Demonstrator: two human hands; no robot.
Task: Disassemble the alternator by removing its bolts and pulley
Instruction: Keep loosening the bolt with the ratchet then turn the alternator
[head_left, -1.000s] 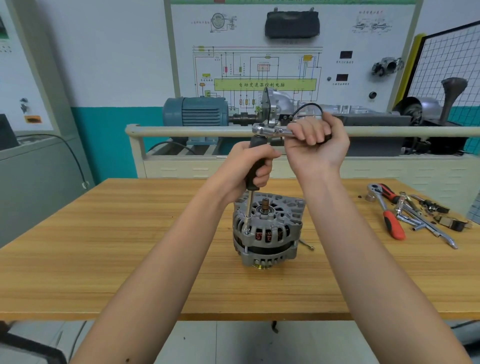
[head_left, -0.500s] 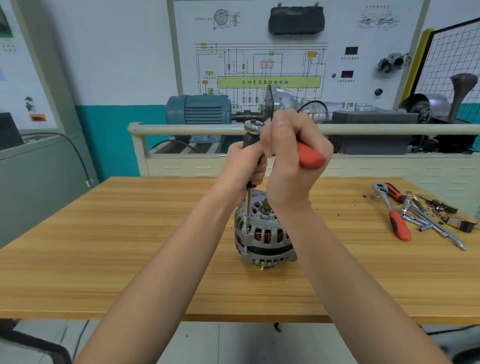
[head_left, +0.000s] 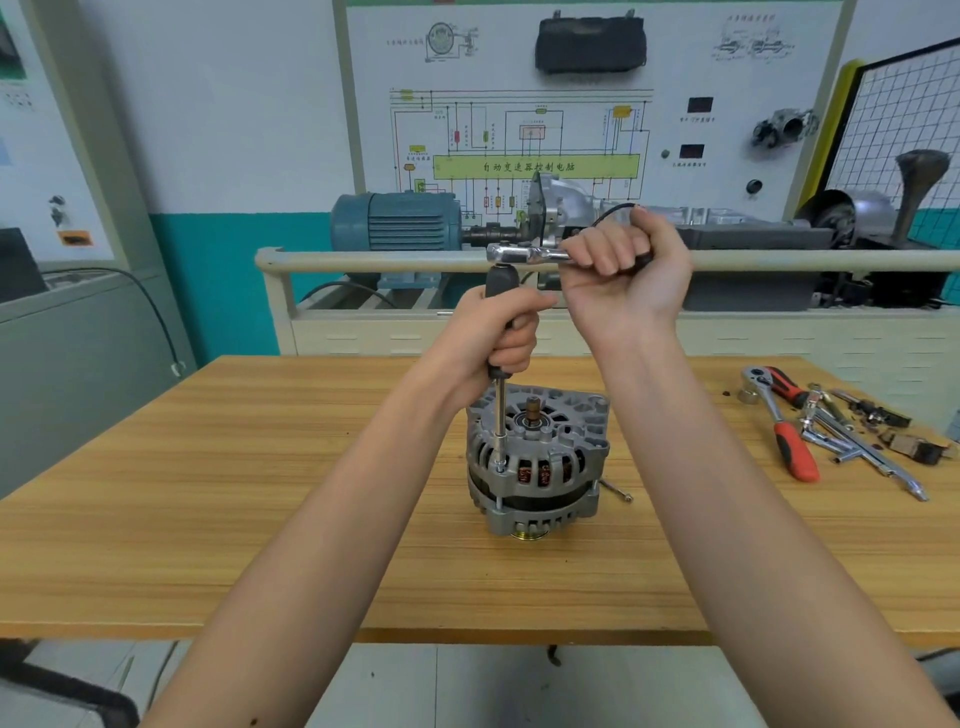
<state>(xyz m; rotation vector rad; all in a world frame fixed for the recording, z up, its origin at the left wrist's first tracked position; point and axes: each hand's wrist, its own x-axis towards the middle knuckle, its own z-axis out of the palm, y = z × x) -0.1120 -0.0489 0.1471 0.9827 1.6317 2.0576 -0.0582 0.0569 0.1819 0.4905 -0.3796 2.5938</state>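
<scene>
A grey alternator (head_left: 540, 462) stands upright on the wooden table (head_left: 208, 493), pulley end down and shaft stub up. A long socket extension (head_left: 500, 421) with a black handle runs straight down to a bolt on the alternator's left shoulder. My left hand (head_left: 498, 338) grips that black handle. A chrome ratchet (head_left: 519, 254) sits on top of the extension, its handle pointing right. My right hand (head_left: 623, 270) grips the ratchet handle, hiding most of it. A loose long bolt (head_left: 615, 490) lies on the table just right of the alternator.
At the table's right end lie a second red-handled ratchet (head_left: 784, 431) and several chrome sockets, bars and small parts (head_left: 862, 441). Behind the table a horizontal rail (head_left: 374, 261) fronts a training rig with a blue motor (head_left: 397, 221) and a wiring-diagram board.
My right hand has swung the ratchet handle from pointing toward me back out to the right. My left hand stays on the extension handle. The alternator has not moved.
</scene>
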